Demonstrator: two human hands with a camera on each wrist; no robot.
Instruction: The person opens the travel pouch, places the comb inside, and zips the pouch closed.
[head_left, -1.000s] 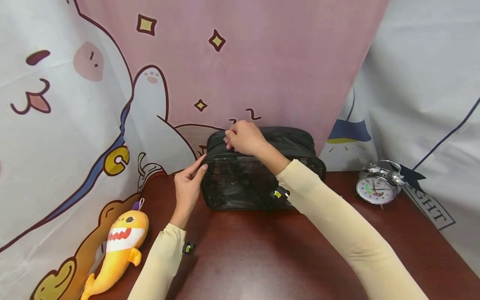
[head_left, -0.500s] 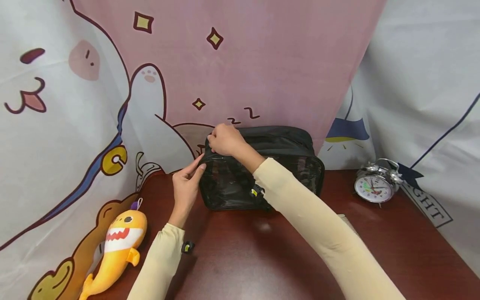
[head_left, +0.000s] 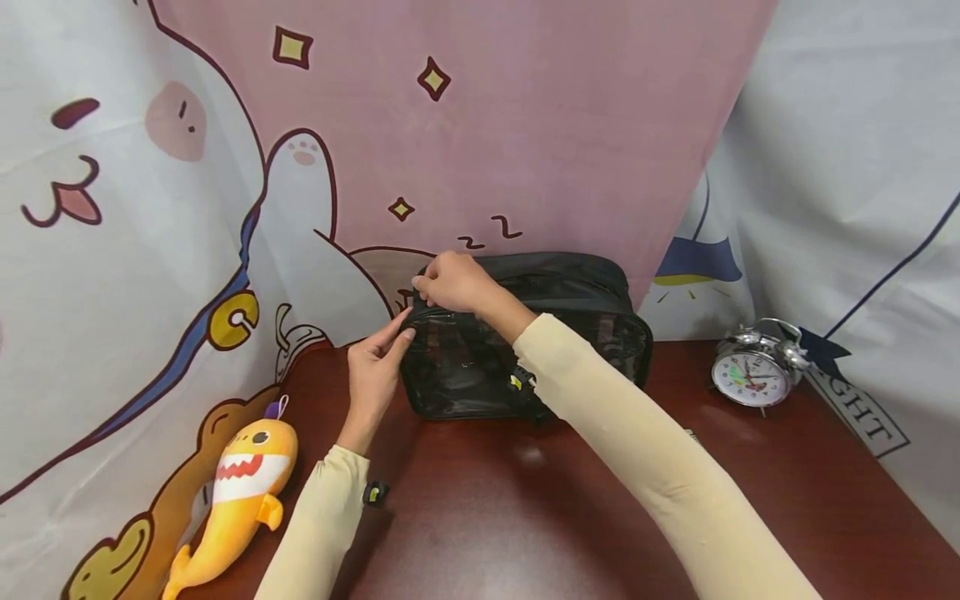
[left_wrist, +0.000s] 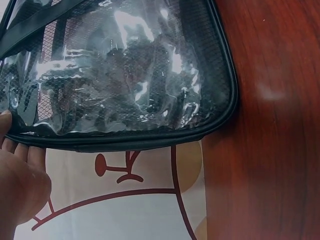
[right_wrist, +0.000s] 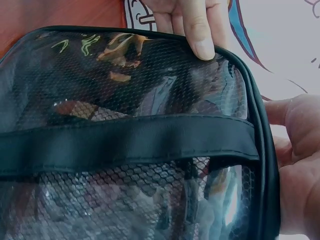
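Observation:
A black bag (head_left: pixel 465 375) with a clear plastic front and mesh inside stands upright against the back cloth. My left hand (head_left: pixel 373 375) pinches its upper left edge, thumb on the clear face and fingers behind, as the left wrist view also shows. Above that same corner is my right hand (head_left: pixel 457 283), its fingers curled and pinching at the zip along the top edge. The zip pull itself is hidden by the fingers. In the right wrist view a black strap (right_wrist: pixel 125 142) crosses the bag's clear front, with the right palm (right_wrist: pixel 300 165) beside the top edge.
A yellow shark plush (head_left: pixel 243 483) lies on the left of the brown table (head_left: pixel 465 517). At the right stands a silver twin-bell alarm clock (head_left: pixel 752 375). A small pale edge (head_left: pixel 693 435) shows behind the right sleeve. Printed cloth (head_left: pixel 562 125) hangs around the table.
My right hand has slid left along the bag's top edge to the corner beside the left hand, mostly in the first half second. The left hand keeps its grip; the bag stays put.

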